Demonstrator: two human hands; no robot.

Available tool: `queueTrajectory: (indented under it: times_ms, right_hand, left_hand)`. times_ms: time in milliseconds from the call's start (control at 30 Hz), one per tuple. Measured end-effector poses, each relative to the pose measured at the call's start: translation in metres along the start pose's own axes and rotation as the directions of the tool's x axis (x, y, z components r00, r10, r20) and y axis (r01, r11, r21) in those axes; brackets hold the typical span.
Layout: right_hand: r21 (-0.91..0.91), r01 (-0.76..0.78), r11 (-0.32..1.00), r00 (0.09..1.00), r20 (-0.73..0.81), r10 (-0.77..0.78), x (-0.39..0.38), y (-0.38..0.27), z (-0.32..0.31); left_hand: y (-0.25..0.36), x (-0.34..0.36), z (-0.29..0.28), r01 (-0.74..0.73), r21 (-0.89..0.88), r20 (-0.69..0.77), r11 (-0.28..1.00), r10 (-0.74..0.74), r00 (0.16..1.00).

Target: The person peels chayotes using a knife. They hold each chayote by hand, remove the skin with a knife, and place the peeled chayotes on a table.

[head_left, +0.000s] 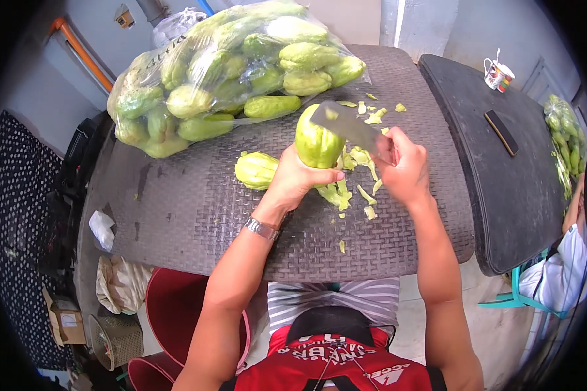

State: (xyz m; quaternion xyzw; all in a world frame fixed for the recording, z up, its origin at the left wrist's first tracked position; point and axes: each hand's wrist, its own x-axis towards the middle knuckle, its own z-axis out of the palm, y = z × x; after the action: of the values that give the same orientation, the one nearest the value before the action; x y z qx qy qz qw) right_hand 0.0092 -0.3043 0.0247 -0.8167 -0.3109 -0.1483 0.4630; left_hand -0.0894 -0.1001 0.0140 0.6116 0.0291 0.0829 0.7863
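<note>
A green chayote stands upright in my left hand, whose fingers wrap round its lower part. My right hand grips a wide-bladed knife, its blade at the chayote's upper right side, slightly blurred. Another pale green chayote lies on the woven-pattern table just left of my left hand. Pale green peels are scattered under and right of the held chayote. A large clear plastic bag full of chayotes lies across the back left of the table.
At right, a dark table bears mugs, a dark flat object and bagged green vegetables; another person sits beyond it. Red bins and a basket stand below at left. A white crumpled item is near the left edge.
</note>
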Motion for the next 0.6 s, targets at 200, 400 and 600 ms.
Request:
queueTrajectory:
  times_ms: [200,400,600]
  right_hand:
    - [-0.051,0.210,0.976,0.961,0.194,-0.197,-0.009,-0.018,0.004]
    - [-0.100,0.195,0.976,0.962,0.211,-0.171,-0.013,-0.022,0.006]
    - [-0.190,0.270,0.944,0.960,0.131,-0.248,-0.014,-0.019,0.008]
  left_hand:
    - [-0.005,-0.005,0.004,-0.072,0.309,-0.038,0.948,0.087,0.995]
    - [-0.018,0.002,-0.001,-0.258,0.617,0.070,0.743,0.275,0.959]
    - [-0.005,-0.004,0.010,-0.250,0.478,0.060,0.842,0.253,0.966]
